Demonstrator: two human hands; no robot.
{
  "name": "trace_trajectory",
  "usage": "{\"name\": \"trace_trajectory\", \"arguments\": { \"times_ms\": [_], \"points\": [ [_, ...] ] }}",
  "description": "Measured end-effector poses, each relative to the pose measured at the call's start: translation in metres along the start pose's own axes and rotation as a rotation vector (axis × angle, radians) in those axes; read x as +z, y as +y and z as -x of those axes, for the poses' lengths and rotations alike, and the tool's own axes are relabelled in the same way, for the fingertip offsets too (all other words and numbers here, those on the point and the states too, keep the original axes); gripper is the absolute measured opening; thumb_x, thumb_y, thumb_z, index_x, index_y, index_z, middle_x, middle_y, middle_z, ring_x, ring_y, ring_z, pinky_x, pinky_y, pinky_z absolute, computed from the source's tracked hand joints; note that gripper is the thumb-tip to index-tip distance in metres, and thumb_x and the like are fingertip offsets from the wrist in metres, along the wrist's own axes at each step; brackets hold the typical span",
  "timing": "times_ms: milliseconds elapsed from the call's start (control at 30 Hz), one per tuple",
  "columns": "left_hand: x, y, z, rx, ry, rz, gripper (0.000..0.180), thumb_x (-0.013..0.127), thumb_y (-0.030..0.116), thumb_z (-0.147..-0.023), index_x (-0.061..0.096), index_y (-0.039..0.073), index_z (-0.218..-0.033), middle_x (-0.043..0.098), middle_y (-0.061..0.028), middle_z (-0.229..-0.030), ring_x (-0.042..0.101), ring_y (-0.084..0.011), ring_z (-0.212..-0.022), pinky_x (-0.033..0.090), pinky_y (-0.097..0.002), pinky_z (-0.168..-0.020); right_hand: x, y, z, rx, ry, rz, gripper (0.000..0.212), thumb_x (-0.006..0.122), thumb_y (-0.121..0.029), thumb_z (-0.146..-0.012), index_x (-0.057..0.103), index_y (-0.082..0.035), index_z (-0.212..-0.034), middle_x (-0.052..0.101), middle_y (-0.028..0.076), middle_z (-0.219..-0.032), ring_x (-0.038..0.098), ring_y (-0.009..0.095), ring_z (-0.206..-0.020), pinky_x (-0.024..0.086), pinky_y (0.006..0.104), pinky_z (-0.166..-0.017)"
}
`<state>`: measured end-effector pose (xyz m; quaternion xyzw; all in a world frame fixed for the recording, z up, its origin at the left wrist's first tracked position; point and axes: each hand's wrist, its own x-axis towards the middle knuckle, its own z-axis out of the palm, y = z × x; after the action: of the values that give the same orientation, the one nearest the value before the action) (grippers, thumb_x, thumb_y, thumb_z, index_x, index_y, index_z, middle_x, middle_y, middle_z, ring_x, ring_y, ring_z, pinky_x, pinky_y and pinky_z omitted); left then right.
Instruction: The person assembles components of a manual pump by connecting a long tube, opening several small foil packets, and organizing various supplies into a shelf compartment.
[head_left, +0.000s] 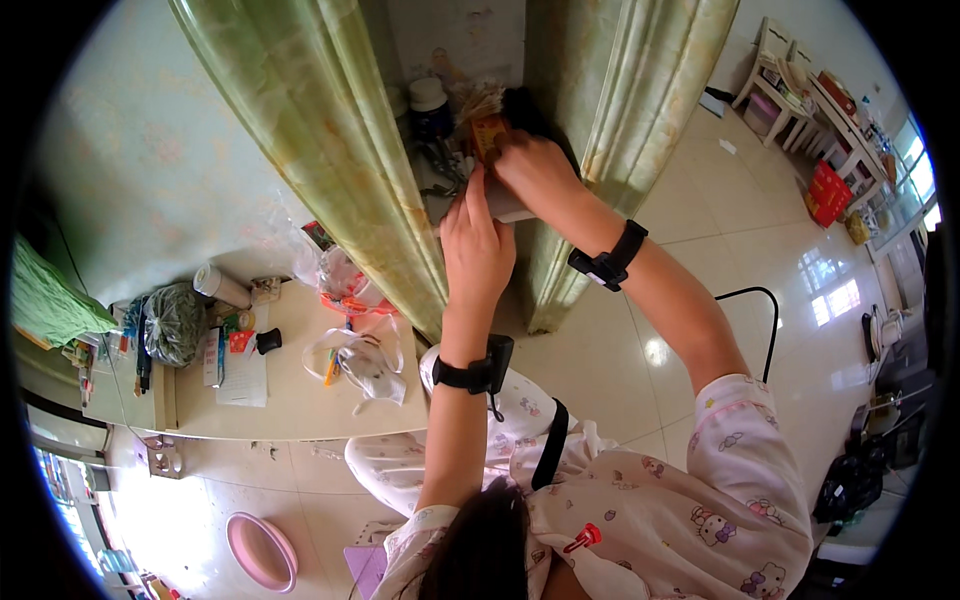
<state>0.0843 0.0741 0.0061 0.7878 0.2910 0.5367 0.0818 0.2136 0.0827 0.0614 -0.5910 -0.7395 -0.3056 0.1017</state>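
Both my hands reach into a shelf niche (pixel 520 212) between two green marbled columns. My right hand (pixel 535 170) is closed, its fingers curled against an orange box (pixel 487 132); the fingertips are partly hidden. Just below and to the left, my left hand (pixel 478 245) has its index finger stretched up and its thumb apart, with nothing visible in it. Its fingertips reach small metal items (pixel 440 165) on the shelf, which are too dark to name. Behind them stands a dark blue jar with a white lid (pixel 430 97). A pale bundle (pixel 478 97) lies beside it.
The left column (pixel 330 130) and right column (pixel 640 130) flank the niche closely. On the left, a desk (pixel 300 410) holds a bagged bundle (pixel 176 325), a paper roll (pixel 222 286) and a white mask-like item (pixel 370 370). A pink basin (pixel 262 552) sits on the floor.
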Motion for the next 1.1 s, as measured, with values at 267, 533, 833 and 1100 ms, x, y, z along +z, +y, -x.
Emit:
{"name": "trace_trajectory", "arguments": {
  "times_ms": [267, 533, 833, 1100],
  "points": [
    [-0.034, 0.002, 0.009, -0.021, -0.010, 0.237, 0.047, 0.049, -0.006, -0.073, 0.046, 0.000, -0.119, 0.055, -0.0184, -0.112, 0.054, -0.0360, -0.098, 0.044, -0.0388, -0.082, -0.042, -0.029, 0.048, 0.098, 0.363, -0.394, 0.019, 0.060, -0.001, -0.069, 0.062, -0.005, -0.087, 0.057, 0.006, -0.080, 0.056, 0.023, -0.079, 0.049, 0.0328, -0.064],
    [-0.136, -0.001, 0.150, -0.655, 0.282, 0.542, 0.016, 0.042, -0.001, -0.085, 0.058, -0.004, -0.090, 0.065, -0.0117, -0.080, 0.060, -0.0166, -0.075, 0.045, -0.0268, -0.074, 0.001, -0.153, 0.165, 0.347, -0.056, -1.208, 0.013, 0.063, -0.013, -0.080, 0.059, -0.003, -0.073, 0.050, 0.012, -0.053, 0.051, 0.027, -0.047, 0.041, 0.0325, -0.046],
    [-0.229, -0.031, 0.311, -1.105, 1.064, 0.432, 0.018, 0.043, 0.018, -0.090, 0.053, 0.003, -0.086, 0.057, -0.0052, -0.076, 0.055, -0.0137, -0.071, 0.046, -0.0272, -0.071, 0.082, -0.303, 0.104, -0.008, -0.316, -1.392, 0.025, 0.068, -0.024, -0.074, 0.058, -0.004, -0.087, 0.057, 0.008, -0.075, 0.052, 0.020, -0.062, 0.042, 0.0317, -0.057],
    [-0.215, -0.036, 0.348, -1.225, 0.959, 0.571, 0.017, 0.048, 0.016, -0.088, 0.054, 0.004, -0.098, 0.060, -0.0065, -0.084, 0.058, -0.0147, -0.074, 0.047, -0.0262, -0.071, 0.158, -0.343, 0.038, 0.027, -0.551, -0.875, 0.036, 0.066, -0.031, -0.069, 0.059, -0.001, -0.089, 0.062, 0.013, -0.088, 0.061, 0.030, -0.083, 0.047, 0.0396, -0.070]
  ]
}}
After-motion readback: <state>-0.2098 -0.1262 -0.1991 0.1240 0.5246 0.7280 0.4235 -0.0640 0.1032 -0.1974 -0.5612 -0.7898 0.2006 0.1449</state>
